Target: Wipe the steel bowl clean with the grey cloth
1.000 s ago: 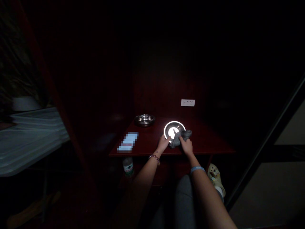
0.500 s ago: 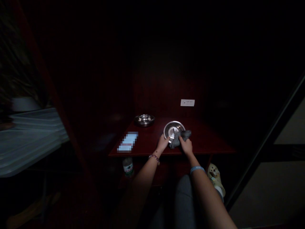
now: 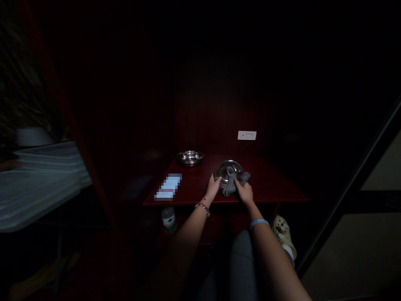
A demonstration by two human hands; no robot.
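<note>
My left hand [image 3: 213, 186] is closed on the near left rim of a shiny round stainless-steel dish [image 3: 222, 169], thumb on top. A crumpled grey cloth [image 3: 231, 184] is bunched in my right hand [image 3: 245, 192] and lies against the dish's near right side, covering part of it. Both hands are above the front part of the dark red table [image 3: 266, 184]. Farther back on the left rests a stack of similar steel dishes [image 3: 190, 159].
A blurred-out bright rectangle [image 3: 169, 187] lies at the table's left. Below stands a labelled bottle [image 3: 169, 219]. A white power socket [image 3: 247, 135] is on the back wall. Stacked plastic trays [image 3: 46, 179] fill the left side. A pale clog [image 3: 282, 232] shows at lower right.
The dish has tilted slightly, its inside now looking darker. The cloth has shifted a little with my right hand, while the left keeps its hold on the rim.
</note>
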